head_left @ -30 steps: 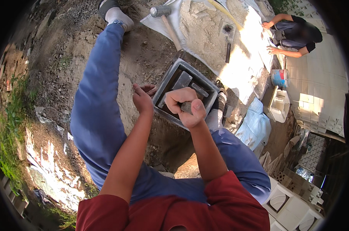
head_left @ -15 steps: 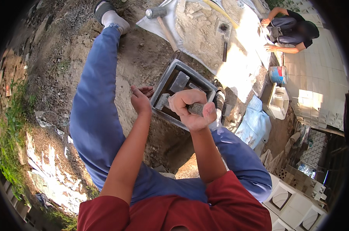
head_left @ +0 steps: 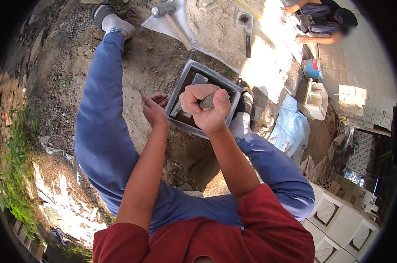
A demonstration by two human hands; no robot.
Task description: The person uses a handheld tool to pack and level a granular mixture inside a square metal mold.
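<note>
A grey square mould (head_left: 217, 75), like an open box with raised blocks (head_left: 199, 79) inside, sits on the dirt between my legs. Over its near right part my right hand (head_left: 211, 115) is closed around a rough grey lump (head_left: 206, 102); the fingers hide part of it, and its exact kind I cannot make out. My left hand (head_left: 155, 110) is by the mould's left wall with its fingers stretched toward it, nothing seen in them. Whether those fingers touch the wall I cannot tell.
A hammer (head_left: 163, 10) with a wooden handle lies beyond the mould, on a white sheet's edge. Farther right are a dark bar (head_left: 248, 46), a bucket (head_left: 313, 69), a blue cloth (head_left: 289, 120) and stacked pale blocks (head_left: 327, 210). Another person (head_left: 323, 22) crouches at the upper right.
The view has shifted slightly, so the mould and hammer appear higher and more to the left. My right hand still grips the grey lump; my left hand stays beside the mould.
</note>
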